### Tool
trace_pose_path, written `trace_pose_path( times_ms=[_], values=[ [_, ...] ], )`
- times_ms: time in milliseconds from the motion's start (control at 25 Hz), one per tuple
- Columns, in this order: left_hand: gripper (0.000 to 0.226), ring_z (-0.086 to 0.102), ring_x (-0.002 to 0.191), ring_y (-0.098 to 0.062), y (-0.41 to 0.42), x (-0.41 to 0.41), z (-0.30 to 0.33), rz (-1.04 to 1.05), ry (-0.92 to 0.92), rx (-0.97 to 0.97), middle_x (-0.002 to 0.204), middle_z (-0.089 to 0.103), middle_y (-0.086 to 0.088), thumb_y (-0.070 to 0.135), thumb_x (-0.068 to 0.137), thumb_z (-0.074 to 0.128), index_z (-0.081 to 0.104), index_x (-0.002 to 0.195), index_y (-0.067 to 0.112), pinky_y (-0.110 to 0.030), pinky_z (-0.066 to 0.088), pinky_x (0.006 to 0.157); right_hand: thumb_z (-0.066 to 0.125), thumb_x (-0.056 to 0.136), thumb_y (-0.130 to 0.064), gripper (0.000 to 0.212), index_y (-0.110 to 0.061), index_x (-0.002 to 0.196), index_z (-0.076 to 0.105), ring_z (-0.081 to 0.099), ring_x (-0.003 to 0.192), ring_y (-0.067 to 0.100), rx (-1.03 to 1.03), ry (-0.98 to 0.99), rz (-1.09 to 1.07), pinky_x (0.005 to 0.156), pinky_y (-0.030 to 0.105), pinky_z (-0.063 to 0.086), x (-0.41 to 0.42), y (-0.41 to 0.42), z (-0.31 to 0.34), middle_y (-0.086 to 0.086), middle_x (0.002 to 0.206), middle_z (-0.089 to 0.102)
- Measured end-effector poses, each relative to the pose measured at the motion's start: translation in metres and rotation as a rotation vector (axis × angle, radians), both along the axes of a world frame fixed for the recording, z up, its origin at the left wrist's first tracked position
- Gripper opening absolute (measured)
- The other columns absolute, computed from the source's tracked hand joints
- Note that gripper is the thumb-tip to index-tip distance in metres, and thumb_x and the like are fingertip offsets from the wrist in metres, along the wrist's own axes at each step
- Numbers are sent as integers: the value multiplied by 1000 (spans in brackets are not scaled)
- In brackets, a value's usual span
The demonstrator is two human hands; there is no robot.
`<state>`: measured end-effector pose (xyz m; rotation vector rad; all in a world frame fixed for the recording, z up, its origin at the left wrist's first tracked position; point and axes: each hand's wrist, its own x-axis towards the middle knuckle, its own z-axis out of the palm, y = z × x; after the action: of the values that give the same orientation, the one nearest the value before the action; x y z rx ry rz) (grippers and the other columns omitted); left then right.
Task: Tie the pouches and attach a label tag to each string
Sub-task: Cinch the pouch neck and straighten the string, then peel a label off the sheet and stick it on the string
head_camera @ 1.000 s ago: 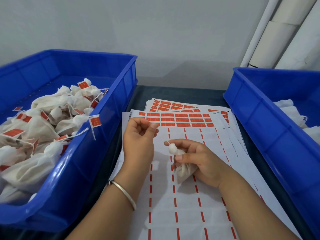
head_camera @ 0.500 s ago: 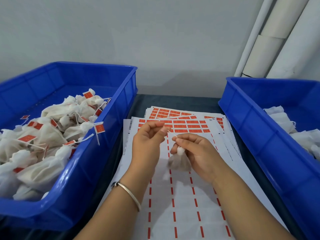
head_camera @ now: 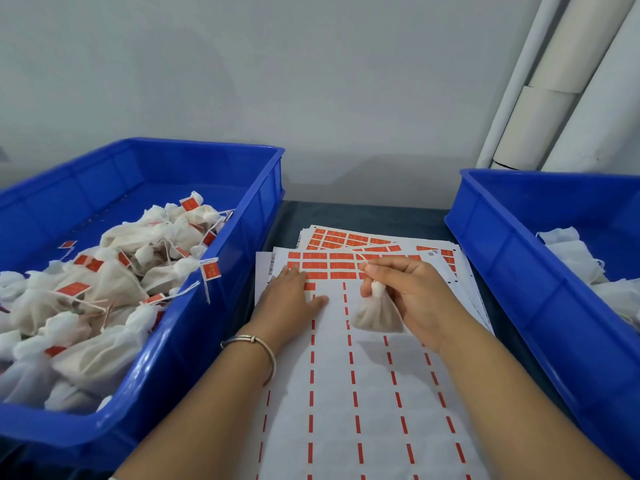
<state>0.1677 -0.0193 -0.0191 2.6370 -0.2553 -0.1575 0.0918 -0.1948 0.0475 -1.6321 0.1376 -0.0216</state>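
Partly hidden, right hand pinches pouch; string barely visible.

Our left hand now down off the string, fingers flat on the label sheet, our right hand lifting the pouch by its neck, dangling

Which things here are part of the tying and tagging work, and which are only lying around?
Job: pouch in right hand; label sheet under left hand; left bin of tagged pouches; right bin of untagged pouches.
Lying about: white rolls.
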Motion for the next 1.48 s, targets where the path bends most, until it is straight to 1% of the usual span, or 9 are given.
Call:
trace_pose_path(
  times_ms=[120, 200, 280, 440, 680, 1000, 1200, 1280, 1480],
  values=[
    [68, 46, 127, -17, 2, 2, -8, -9, 4, -8, 146, 38, 8, 62, 83, 52, 33, 139, 30, -38, 46, 98, 66, 85, -26, 8, -28, 82, 73, 69, 76, 18, -32, 8, -18, 72, 32, 58, 8, -4, -2, -7, 76, 72],
    [68, 45, 128, -17, 0, -1, -9, -23, -10, 18, 147, 38, 8, 63, 83, 51, 33, 140, 29, -38, 45, 99, 66, 85, -28, 6, -28, 84, 72, 69, 74, 17, -27, 17, -32, 67, 29, 58, 15, -2, -5, -8, 75, 72],
    [71, 37, 134, -17, -2, -4, -10, -21, -27, 52, 150, 32, 8, 63, 84, 49, 29, 144, 28, -39, 37, 105, 66, 85, -29, 6, -28, 85, 72, 69, 71, 15, -10, 34, -38, 63, 25, 57, 23, 5, -9, -8, 74, 72],
    [66, 25, 140, -15, -7, -13, -11, -85, -126, 90, 153, 27, 8, 58, 89, 44, 29, 145, 27, -34, 25, 110, 66, 85, -30, 9, -27, 84, 74, 69, 74, 19, 45, 78, -27, 70, 31, 58, 33, 22, -28, -4, 76, 73],
    [53, 44, 127, -17, -8, -17, -7, -81, -171, 87, 144, 42, 7, 51, 91, 47, 42, 139, 28, -32, 39, 99, 59, 90, -21, 22, -21, 77, 77, 67, 64, 13, 344, 102, -30, 62, 23, 55, 29, 16, -44, 3, 68, 69],
    [36, 60, 101, -18, -13, -21, -1, -62, -173, 166, 127, 59, 7, 46, 94, 46, 54, 125, 31, -30, 51, 80, 57, 90, -15, 26, -18, 73, 77, 65, 61, 13, 419, 78, -28, 62, 23, 55, 30, 17, -48, 5, 64, 67],
    [40, 56, 111, -14, -2, -17, -8, -23, -77, -65, 129, 57, 13, 53, 88, 52, 59, 124, 36, -21, 37, 80, 57, 90, -12, 26, -16, 75, 77, 69, 70, 16, 461, 95, 24, 66, 28, 57, 25, 12, -48, 5, 72, 70],
    [38, 54, 113, -12, 1, -15, -9, -24, -62, -122, 130, 57, 15, 54, 87, 53, 60, 121, 38, -17, 33, 79, 56, 89, -11, 26, -15, 73, 77, 68, 67, 16, 468, 97, 39, 65, 28, 57, 24, 10, -46, 6, 68, 68],
    [36, 57, 110, -14, 2, -12, -11, -73, -159, -27, 127, 59, 13, 53, 91, 46, 61, 120, 38, -18, 34, 77, 56, 89, -8, 25, -13, 73, 75, 68, 61, 14, 495, 93, 36, 60, 26, 56, 24, 11, -44, 6, 64, 67]
  ],
)
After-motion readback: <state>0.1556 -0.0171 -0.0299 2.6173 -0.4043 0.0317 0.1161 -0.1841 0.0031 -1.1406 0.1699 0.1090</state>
